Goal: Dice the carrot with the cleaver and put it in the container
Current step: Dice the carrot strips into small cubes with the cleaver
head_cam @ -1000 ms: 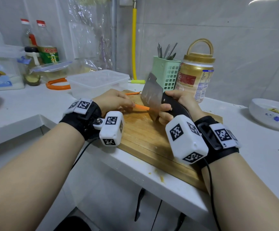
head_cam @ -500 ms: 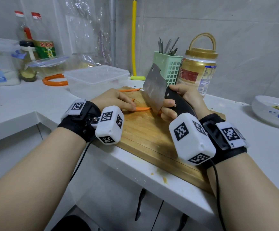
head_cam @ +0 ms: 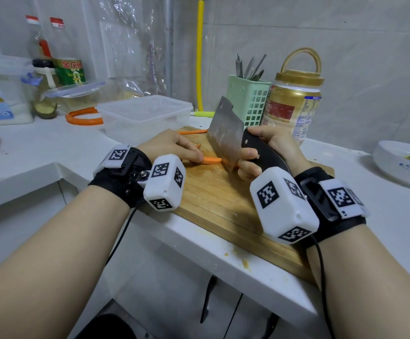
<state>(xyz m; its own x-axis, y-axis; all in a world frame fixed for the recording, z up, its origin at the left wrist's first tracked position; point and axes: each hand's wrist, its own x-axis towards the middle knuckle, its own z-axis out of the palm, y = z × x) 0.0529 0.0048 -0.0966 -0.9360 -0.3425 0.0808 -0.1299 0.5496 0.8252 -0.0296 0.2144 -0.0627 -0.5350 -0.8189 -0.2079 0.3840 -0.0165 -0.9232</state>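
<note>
— While the carrot piece (head_cam: 211,160) lies flat on the wooden cutting board (head_cam: 213,199), what pins it?

— The left hand (head_cam: 172,148) rests on its left end, fingers laid forward over it and only gently bent; whether they curl round the piece cannot be told. Its right end meets the cleaver (head_cam: 226,135).

— And the cleaver?

— Its blade stands on edge across the board, the lower edge at the carrot, the far corner tipped up. The right hand (head_cam: 267,152) grips the black handle, fingers wrapped right round it.

— Any more carrot about?

— A thin orange strip (head_cam: 191,131) lies at the far edge of the board, and a small sliver (head_cam: 197,145) shows just past the left fingers.

— Where is the container?

— The clear plastic container (head_cam: 145,116) sits on the white counter (head_cam: 35,152) just beyond the board's far left corner — lid off, with a clear lid (head_cam: 74,89) lying further back. An orange ring (head_cam: 84,116) lies beside it.

— Further out?

— A green utensil basket (head_cam: 250,101) and a gold-lidded jar (head_cam: 294,104) stand behind the cleaver; a white bowl (head_cam: 404,165) sits well to the right.
</note>
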